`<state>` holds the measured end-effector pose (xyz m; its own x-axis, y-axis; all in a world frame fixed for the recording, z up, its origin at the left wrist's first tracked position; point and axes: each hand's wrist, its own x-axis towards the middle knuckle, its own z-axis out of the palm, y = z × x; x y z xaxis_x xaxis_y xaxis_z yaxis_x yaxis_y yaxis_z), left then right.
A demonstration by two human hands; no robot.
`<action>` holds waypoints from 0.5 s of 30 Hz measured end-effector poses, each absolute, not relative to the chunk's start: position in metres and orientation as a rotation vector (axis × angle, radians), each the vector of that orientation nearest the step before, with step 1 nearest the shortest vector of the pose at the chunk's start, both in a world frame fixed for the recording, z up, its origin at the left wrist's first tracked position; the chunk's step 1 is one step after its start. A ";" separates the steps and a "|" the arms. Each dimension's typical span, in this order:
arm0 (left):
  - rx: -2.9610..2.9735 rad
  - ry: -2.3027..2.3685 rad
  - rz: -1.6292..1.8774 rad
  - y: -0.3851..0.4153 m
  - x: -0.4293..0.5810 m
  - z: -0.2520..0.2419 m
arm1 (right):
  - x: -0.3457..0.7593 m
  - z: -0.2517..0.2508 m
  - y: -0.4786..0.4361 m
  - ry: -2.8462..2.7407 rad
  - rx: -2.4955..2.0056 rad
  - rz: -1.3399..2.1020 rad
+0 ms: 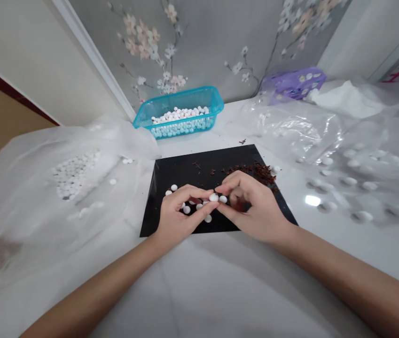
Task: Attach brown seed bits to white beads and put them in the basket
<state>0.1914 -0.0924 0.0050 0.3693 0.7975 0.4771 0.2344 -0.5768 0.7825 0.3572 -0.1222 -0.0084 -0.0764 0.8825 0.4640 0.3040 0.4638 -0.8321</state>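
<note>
The left hand (177, 210) pinches a white ball (214, 197) over the black sheet (174, 171); the right hand (255, 206) has its fingertips at the ball's right, grip unclear.

White ball (214, 198), black mat (173, 171), turquoise basket (171, 103)

Bare forearms (107, 291) — slim, tapering — and slender bare fingers (197, 193) (nails hard to discern).
</note>
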 end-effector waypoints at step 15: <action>2.109 0.844 1.206 -0.091 0.190 0.003 | 0.351 -0.015 -0.125 -1.595 -1.014 0.476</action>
<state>0.1898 -0.0908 0.0032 0.3969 0.7485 0.5313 0.2430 -0.6438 0.7256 0.3514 -0.1251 -0.0154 0.0014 0.8099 0.5866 0.3556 0.5478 -0.7572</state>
